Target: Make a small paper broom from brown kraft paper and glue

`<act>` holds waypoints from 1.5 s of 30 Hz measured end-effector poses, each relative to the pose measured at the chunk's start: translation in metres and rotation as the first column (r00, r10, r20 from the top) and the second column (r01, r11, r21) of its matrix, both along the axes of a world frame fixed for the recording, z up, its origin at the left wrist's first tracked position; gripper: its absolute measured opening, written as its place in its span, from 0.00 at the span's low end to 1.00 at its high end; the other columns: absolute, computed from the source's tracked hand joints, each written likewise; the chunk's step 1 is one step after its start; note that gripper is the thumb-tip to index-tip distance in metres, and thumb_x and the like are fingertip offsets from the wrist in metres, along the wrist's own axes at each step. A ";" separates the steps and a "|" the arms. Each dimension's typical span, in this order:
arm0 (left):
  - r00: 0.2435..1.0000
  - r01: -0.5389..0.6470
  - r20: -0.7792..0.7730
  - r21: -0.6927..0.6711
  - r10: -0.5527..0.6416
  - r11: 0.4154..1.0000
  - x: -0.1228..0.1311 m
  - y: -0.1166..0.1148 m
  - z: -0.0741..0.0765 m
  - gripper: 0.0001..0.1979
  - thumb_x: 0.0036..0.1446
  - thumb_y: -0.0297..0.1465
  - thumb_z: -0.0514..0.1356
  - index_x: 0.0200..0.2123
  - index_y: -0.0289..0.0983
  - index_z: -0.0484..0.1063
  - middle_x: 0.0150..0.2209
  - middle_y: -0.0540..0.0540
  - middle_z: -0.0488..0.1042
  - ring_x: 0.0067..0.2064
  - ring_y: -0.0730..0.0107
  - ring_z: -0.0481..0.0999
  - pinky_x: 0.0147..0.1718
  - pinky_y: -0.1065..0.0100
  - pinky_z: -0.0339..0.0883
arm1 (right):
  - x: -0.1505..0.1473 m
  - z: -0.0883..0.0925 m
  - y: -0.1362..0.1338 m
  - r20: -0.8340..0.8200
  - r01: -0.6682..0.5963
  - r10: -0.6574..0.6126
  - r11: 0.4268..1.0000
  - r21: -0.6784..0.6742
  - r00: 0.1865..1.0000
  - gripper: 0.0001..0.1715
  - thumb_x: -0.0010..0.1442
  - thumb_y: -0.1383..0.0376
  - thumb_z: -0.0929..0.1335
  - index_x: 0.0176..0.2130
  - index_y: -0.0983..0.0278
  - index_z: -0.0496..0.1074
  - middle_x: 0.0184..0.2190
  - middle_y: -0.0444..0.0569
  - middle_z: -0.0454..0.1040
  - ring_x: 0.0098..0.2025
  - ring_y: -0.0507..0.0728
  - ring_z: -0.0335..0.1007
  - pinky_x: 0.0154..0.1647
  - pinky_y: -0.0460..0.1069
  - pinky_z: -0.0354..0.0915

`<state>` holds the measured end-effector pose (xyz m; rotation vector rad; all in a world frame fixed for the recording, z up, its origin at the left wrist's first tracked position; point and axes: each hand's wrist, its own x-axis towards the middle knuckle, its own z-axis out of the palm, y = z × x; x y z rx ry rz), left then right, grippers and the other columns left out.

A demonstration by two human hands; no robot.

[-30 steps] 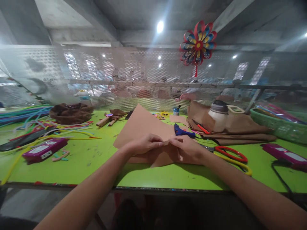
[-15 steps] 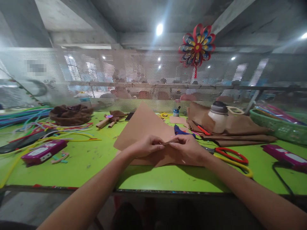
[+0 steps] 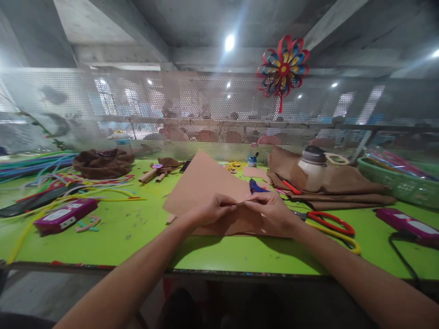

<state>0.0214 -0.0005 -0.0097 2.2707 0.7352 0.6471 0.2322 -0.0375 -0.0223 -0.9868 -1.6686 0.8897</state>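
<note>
A large sheet of brown kraft paper (image 3: 204,183) lies on the green table, one corner pointing away from me. Over its near part, my left hand (image 3: 219,209) and my right hand (image 3: 269,208) face each other with fingertips almost meeting. Both are closed in a pinch on a thin brown edge of paper between them; the exact fold is too small to make out. Just beyond my right hand lies a blue glue gun (image 3: 255,186). To its right are scissors (image 3: 331,223) with red and yellow handles, their blades partly hidden.
Purple power strips (image 3: 66,215) (image 3: 408,224) lie at both sides. A bottle (image 3: 312,169) stands by folded brown paper (image 3: 356,176) and a red-handled cutter (image 3: 291,186). Farther right is a green basket (image 3: 391,180). Coloured pipe cleaners (image 3: 41,167) and a brown cloth bundle (image 3: 103,163) occupy the left.
The pinching fingers have shifted slightly, and the brown edge between them now looks thinner and flatter. The view has moved a little; the other things lie as before.
</note>
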 end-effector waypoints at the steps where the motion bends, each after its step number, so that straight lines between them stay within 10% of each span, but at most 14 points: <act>1: 1.000 -0.012 -0.003 0.019 0.012 1.000 0.000 0.000 -0.001 0.16 0.60 0.37 0.54 0.41 0.34 0.76 0.39 0.44 0.79 0.38 0.66 0.74 0.36 0.70 0.65 | 0.001 0.001 0.001 0.025 0.003 -0.003 1.000 0.009 1.000 0.12 0.52 0.58 0.70 0.30 0.65 0.77 0.28 0.47 0.75 0.31 0.55 0.68 0.30 0.48 0.63; 17: 0.974 -0.055 -0.204 0.215 0.100 0.975 -0.003 -0.013 0.008 0.13 0.59 0.34 0.52 0.34 0.35 0.75 0.30 0.48 0.76 0.30 0.71 0.70 0.29 0.72 0.58 | 0.007 0.001 0.006 0.080 0.066 -0.070 0.997 0.047 0.994 0.12 0.49 0.58 0.71 0.27 0.66 0.78 0.25 0.47 0.75 0.28 0.54 0.66 0.28 0.48 0.60; 45: 0.999 0.004 -0.049 -0.115 -0.010 0.993 -0.013 0.000 0.016 0.20 0.59 0.44 0.53 0.24 0.35 0.64 0.18 0.55 0.61 0.20 0.78 0.60 0.23 0.73 0.53 | 0.025 0.003 0.023 -0.228 -0.102 0.054 0.974 -0.202 0.972 0.24 0.47 0.47 0.72 0.24 0.67 0.73 0.21 0.46 0.71 0.25 0.53 0.66 0.29 0.49 0.63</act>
